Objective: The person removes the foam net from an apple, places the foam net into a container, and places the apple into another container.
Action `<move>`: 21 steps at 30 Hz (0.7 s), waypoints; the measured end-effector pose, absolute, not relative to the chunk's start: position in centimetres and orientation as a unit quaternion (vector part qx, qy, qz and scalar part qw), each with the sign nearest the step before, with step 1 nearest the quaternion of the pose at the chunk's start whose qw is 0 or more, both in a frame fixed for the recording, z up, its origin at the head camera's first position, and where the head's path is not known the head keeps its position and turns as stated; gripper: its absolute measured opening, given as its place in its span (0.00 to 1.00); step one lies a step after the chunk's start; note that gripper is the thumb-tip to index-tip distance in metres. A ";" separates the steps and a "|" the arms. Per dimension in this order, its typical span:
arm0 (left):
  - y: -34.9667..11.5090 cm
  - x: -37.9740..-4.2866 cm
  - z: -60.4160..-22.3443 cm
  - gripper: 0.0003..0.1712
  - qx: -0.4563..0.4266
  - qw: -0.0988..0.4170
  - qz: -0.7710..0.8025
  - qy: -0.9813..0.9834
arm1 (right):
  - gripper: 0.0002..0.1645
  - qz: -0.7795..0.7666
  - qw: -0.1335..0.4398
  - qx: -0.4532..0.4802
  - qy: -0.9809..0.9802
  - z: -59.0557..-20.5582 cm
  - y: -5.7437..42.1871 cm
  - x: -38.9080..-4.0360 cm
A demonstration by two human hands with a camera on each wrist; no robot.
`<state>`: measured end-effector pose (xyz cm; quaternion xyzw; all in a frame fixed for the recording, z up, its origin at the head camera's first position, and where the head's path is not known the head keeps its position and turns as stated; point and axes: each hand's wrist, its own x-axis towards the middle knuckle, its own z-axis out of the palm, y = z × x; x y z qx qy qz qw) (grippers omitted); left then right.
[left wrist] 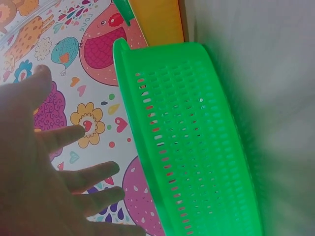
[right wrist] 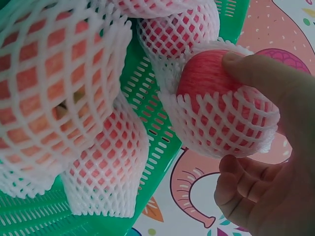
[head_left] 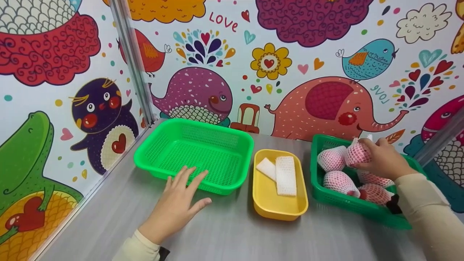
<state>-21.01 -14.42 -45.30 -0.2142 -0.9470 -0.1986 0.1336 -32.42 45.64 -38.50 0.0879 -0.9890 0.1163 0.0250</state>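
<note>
My right hand (head_left: 384, 159) grips a red apple (right wrist: 206, 73) in a white foam net (right wrist: 221, 128), over the back of the dark green basket (head_left: 320, 192). In the right wrist view the thumb presses on bare red skin above the net's edge, and the curled fingers are beneath. Several other netted apples (head_left: 338, 181) sit in that basket below and beside the held one. My left hand (head_left: 174, 203) is held with fingers spread at the front rim of the bright green basket (head_left: 195, 125), which has nothing inside; it holds nothing.
Between the two baskets stands a yellow tray (head_left: 279, 210) with two flattened white foam nets (head_left: 286, 175) in it. All three containers rest on a grey table (head_left: 224, 232). Behind and to the left rise walls with cartoon animals (head_left: 203, 90), joined by a metal corner post (head_left: 134, 61).
</note>
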 end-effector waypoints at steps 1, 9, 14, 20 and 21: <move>-14.4 -21.0 -45.3 0.43 -0.214 0.132 -0.198 -0.947 | 0.63 0.117 0.027 0.087 -0.989 -38.6 45.8 -32.4; -14.0 -20.9 -45.5 0.44 -0.214 0.128 -0.198 -0.948 | 0.64 0.127 0.041 0.078 -0.988 -38.6 46.3 -31.9; -13.8 -20.8 -45.6 0.44 -0.217 0.132 -0.199 -0.947 | 0.64 0.132 0.045 0.076 -0.987 -38.1 46.6 -31.5; -13.6 -20.8 -45.5 0.44 -0.221 0.135 -0.198 -0.945 | 0.59 0.128 0.097 0.080 -0.984 -37.8 46.5 -31.1; -13.6 -20.8 -45.4 0.44 -0.223 0.134 -0.197 -0.945 | 0.58 0.128 0.110 0.080 -0.982 -37.8 46.5 -31.0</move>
